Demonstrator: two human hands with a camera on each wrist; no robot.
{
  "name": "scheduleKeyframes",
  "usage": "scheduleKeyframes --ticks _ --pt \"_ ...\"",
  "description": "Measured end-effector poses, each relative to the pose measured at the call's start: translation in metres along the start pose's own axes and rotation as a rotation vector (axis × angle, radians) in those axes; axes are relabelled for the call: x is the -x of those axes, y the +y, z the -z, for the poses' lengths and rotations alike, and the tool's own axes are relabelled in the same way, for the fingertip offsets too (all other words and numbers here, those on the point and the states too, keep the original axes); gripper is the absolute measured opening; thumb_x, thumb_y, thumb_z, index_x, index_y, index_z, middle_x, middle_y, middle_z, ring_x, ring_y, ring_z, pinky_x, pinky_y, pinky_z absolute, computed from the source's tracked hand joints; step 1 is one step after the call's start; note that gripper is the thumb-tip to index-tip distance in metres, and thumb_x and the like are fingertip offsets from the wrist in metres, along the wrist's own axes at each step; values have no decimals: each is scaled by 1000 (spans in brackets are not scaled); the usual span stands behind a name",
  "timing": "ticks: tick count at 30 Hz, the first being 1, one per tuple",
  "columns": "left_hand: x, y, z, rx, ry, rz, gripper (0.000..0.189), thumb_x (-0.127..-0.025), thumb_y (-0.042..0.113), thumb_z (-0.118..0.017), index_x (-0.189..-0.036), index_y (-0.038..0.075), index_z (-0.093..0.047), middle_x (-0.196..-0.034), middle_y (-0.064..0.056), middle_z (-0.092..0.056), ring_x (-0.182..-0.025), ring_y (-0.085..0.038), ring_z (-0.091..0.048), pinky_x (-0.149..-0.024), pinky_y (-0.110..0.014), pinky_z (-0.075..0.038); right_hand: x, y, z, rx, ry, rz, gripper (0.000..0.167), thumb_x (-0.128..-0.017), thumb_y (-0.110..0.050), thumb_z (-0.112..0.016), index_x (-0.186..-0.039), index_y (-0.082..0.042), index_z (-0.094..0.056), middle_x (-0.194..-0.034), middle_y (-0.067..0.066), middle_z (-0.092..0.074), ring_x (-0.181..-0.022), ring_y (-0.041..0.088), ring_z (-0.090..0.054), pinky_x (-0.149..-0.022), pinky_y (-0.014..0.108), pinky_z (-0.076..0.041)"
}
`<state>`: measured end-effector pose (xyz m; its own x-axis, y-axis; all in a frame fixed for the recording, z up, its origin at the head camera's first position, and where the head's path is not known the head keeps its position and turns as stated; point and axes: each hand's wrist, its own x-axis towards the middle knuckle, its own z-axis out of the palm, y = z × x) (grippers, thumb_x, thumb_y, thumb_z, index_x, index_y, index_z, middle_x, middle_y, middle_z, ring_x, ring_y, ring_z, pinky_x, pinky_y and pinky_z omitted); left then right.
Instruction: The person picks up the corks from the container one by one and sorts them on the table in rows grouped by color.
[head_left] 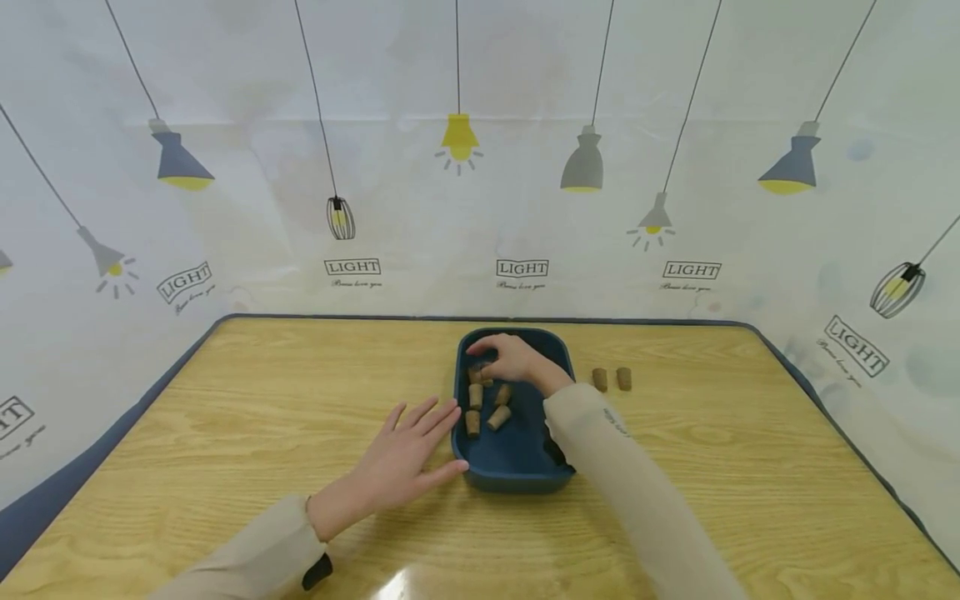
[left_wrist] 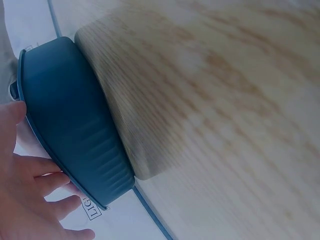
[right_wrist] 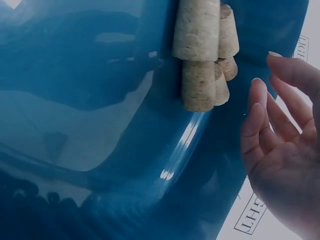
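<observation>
A deep blue plastic bin (head_left: 517,482) stands on the table with several tapered corks (head_left: 473,423) along its left side. My left hand (head_left: 401,458) is spread, its fingertips and thumb touching the bin's left rim; the left wrist view shows those fingers (left_wrist: 47,184) extended along the rim. Inside the far part of the bin, my right hand (head_left: 513,358) hovers beside the farthest corks. Seen from the right wrist, its fingers (right_wrist: 257,117) are loosely bent, thumb apart, with nothing between them. The nearest corks (right_wrist: 198,85) are close to these fingertips and partly overlap each other.
Two more corks (head_left: 600,380) stand side by side on the wooden table (head_left: 300,383), to the right of the bin. A white backdrop (head_left: 420,208) printed with hanging lamps rises behind the table's far edge and along both sides.
</observation>
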<state>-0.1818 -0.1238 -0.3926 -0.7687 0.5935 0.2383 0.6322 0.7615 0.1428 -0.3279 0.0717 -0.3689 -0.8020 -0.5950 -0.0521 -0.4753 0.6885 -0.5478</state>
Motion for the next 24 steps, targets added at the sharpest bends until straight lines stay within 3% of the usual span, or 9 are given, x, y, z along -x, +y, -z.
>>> scheduleKeyframes --ticks 6,24 --pt "0 0 1 4 -5 -3 70 -87 58 -35 -137 9 -35 -141 -3 -28 -129 -22 -20 -98 -54 -15 -4 4 -6 6 -32 -65 43 -79 -7 -62 -121 -11 -55 -123 6 -50 -110 22 -44 -87 38 -37" --pt "0 0 1 0 3 -9 70 -87 58 -35 -136 8 -35 -140 -4 -30 -127 -25 -23 -97 -54 -16 -8 8 -17 68 -68 -85 44 -78 0 -56 -121 -8 -54 -120 6 -52 -107 20 -46 -87 35 -38"
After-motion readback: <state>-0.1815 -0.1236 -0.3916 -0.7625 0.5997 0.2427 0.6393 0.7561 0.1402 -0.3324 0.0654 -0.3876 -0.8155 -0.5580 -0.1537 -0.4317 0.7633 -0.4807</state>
